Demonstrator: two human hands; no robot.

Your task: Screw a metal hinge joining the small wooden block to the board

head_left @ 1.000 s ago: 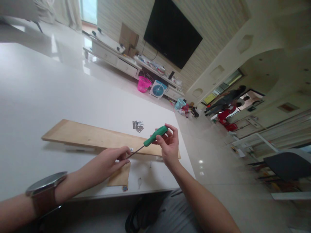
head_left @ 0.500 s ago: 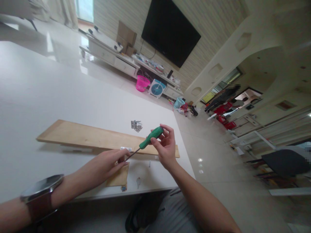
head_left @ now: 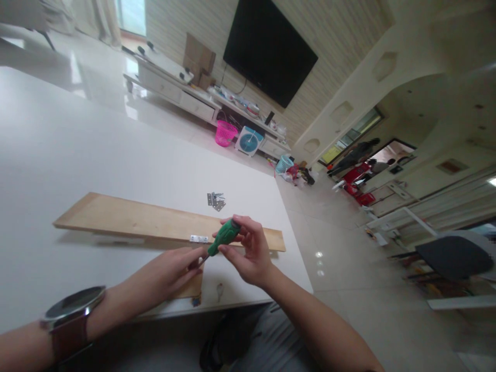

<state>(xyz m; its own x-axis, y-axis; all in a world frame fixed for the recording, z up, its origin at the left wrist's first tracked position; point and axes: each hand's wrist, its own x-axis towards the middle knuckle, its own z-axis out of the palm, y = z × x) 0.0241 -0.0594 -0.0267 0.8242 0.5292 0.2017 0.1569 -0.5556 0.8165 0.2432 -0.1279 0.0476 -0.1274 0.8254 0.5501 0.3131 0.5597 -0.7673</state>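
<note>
My right hand (head_left: pixel 248 250) is wrapped round the green handle of a screwdriver (head_left: pixel 223 237), which slants down to the left. Its metal shaft runs in between the fingertips of my left hand (head_left: pixel 182 266). Those fingers are pinched together, and what they hold at the shaft's tip is hidden. Just beyond them, a silver hinge (head_left: pixel 199 238) sits at the near edge of a long wooden board (head_left: pixel 147 219). A smaller wooden piece (head_left: pixel 191 288) lies partly under my left hand.
Several loose metal hinges and screws (head_left: pixel 216 200) lie in a pile behind the board. A small key-like metal piece (head_left: pixel 219 290) rests near the front edge of the white table (head_left: pixel 116 160). People (head_left: pixel 356 160) are far off at the right.
My right hand has brought the screwdriver down and left, so its handle is closer to my left hand. The left hand has barely moved.
</note>
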